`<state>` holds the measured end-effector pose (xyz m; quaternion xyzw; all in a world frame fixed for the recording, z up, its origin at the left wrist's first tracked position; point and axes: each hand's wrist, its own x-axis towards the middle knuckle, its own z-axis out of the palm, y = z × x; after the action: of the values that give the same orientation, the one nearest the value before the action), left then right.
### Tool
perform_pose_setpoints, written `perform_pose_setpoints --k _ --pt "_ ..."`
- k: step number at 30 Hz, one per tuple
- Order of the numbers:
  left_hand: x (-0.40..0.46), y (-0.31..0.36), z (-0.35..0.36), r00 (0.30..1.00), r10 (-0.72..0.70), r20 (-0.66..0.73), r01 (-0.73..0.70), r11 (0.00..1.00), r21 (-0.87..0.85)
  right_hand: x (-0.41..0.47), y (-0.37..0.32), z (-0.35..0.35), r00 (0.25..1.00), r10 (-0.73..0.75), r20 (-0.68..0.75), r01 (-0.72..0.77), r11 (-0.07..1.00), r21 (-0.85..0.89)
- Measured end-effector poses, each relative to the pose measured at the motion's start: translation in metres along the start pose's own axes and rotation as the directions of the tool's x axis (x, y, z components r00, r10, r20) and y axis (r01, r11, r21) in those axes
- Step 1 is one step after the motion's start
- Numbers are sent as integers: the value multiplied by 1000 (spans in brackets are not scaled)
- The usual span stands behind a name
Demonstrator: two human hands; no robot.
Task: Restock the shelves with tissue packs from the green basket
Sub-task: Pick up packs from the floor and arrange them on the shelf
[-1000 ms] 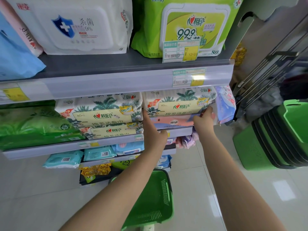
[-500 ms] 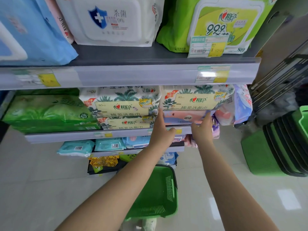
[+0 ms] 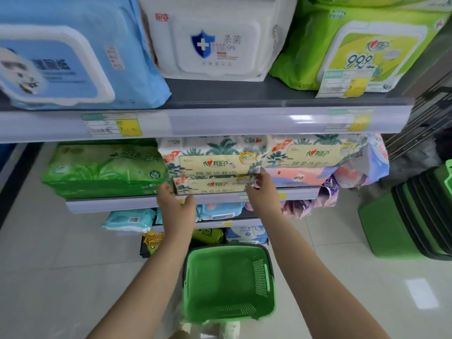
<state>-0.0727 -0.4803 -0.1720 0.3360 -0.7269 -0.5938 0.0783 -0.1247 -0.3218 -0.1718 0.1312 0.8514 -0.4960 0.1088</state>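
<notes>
Two palm-print tissue packs are stacked on the middle shelf; the lower pack lies under the upper one. My left hand holds the lower pack's left end, thumb at the shelf rail. My right hand grips its right end with curled fingers. To the right, a third palm-print pack rests on a pink pack. The green basket sits on the floor between my forearms, and nothing shows inside it.
The top shelf carries big blue, white and green wipe packs. Green packs fill the middle shelf's left side. Small packs line the lower shelves. A stack of green baskets stands on the floor at right.
Both hands moved left, from the pink pack under the right-hand stack to the ends of the lower palm-print pack in the left stack. The view also shifted left.
</notes>
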Motion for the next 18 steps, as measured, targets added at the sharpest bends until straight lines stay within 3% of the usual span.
perform_pose_setpoints --k 8,18 --pt "26 30 -12 984 13 176 -28 996 88 9 -15 10 996 78 -36 -72 989 131" --pt "36 35 -11 983 -64 173 53 996 68 11 -22 16 991 100 -87 -87 986 143"
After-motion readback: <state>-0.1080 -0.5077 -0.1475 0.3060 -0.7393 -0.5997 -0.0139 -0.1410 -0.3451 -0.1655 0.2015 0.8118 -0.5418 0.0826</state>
